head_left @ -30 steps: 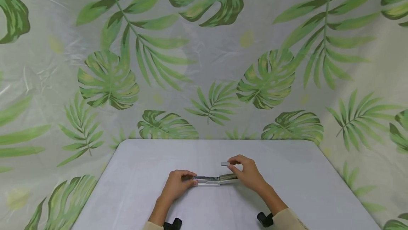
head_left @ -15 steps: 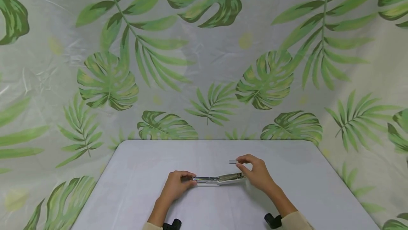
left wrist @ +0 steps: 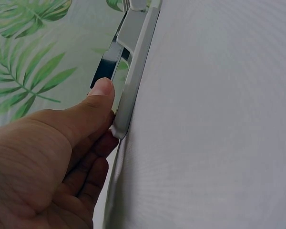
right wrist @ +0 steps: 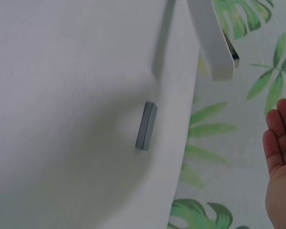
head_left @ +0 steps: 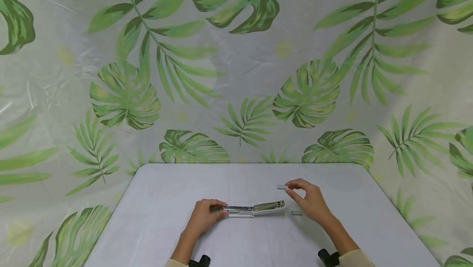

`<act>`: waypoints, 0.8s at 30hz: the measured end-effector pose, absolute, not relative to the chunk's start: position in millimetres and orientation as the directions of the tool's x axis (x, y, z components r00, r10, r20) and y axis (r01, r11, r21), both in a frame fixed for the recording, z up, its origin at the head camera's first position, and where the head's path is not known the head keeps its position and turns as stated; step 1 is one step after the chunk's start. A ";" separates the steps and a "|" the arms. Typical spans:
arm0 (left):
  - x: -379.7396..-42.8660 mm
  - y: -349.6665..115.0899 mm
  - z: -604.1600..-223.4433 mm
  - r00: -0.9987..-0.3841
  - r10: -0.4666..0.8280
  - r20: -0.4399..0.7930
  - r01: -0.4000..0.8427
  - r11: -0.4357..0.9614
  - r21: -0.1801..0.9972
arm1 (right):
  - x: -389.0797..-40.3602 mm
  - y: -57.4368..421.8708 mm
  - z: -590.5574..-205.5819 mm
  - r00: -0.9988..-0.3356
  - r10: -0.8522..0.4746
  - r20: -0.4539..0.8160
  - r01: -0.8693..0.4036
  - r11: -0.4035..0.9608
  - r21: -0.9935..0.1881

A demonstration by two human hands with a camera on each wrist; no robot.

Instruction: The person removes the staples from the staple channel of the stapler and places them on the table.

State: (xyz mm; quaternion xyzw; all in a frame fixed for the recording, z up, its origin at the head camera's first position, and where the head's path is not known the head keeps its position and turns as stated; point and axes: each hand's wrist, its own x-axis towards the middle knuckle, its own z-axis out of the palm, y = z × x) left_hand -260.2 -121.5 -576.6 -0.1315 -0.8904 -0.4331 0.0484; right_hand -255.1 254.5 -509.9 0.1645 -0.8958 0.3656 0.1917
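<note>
A white stapler (head_left: 269, 206) lies on the table with its top arm folded back to the right, baring the metal magazine. My left hand (head_left: 204, 216) grips its left end; in the left wrist view the thumb presses the metal magazine (left wrist: 107, 67) and fingers touch the end of the white base (left wrist: 133, 88). Above and to the right of the stapler, my right hand (head_left: 311, 204) pinches a small grey staple strip (head_left: 281, 187) between thumb and fingertips. A second staple strip (head_left: 297, 213) lies on the table below that hand, plain in the right wrist view.
The table (head_left: 177, 185) has a white cover and rounded far corners. Behind it hangs a leaf-patterned curtain (head_left: 236, 74). Black wrist mounts sit on both forearms, the right one (head_left: 328, 257) near the sleeve.
My right hand has moved to the right with its staple strip, away from the stapler's raised arm. The strip on the table has come into view. My left hand has stayed on the stapler.
</note>
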 end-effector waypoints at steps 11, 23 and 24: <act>-261.8 -122.3 -579.3 -0.957 0.194 0.216 0.290 0.593 0.751 | -252.7 286.9 -507.3 -0.867 -0.138 0.479 -0.422 0.714 -0.558; -259.5 -121.7 -576.0 -0.958 0.193 0.212 0.286 0.590 0.755 | -243.3 319.8 -512.3 -0.875 -0.109 0.472 -0.388 0.741 -0.548; -259.6 -121.7 -575.7 -0.959 0.191 0.209 0.282 0.589 0.757 | -243.1 322.7 -513.3 -0.874 -0.110 0.473 -0.389 0.742 -0.546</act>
